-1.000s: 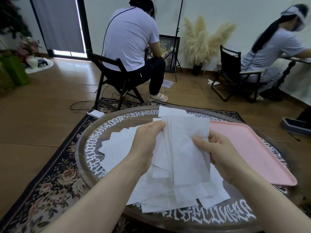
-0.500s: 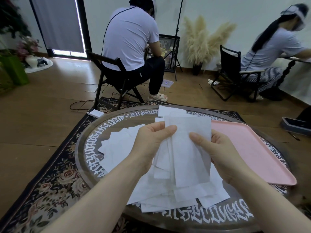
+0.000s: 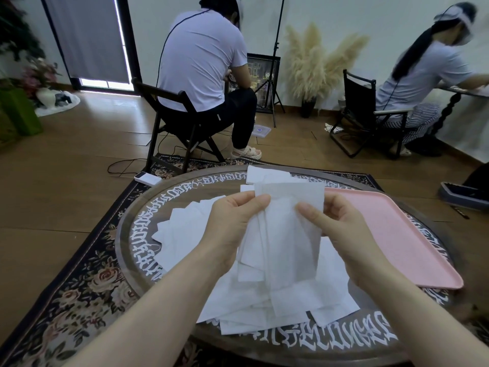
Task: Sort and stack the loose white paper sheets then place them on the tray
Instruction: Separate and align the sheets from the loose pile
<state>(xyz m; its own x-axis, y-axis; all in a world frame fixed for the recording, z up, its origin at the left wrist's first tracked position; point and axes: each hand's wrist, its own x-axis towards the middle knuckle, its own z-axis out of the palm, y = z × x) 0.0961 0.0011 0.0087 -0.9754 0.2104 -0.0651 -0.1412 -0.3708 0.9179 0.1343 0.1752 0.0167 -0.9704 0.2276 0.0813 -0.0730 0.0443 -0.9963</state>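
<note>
Both hands pinch a small bundle of sheets (image 3: 288,234) upright above the worktop (image 3: 137,234), left hand (image 3: 235,223) and right hand (image 3: 338,229) at its sides, apparently to square edges before reaching the tray (image 3: 402,234) beside the loose pile (image 3: 185,234).

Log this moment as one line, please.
step: stacking | left hand: holds sheets | right hand: holds sheets | tray: no sheets | loose pile: on table

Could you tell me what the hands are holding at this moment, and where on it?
Both hands, left hand and right hand, pinch a bunch of white paper sheets near its top edge.
</note>
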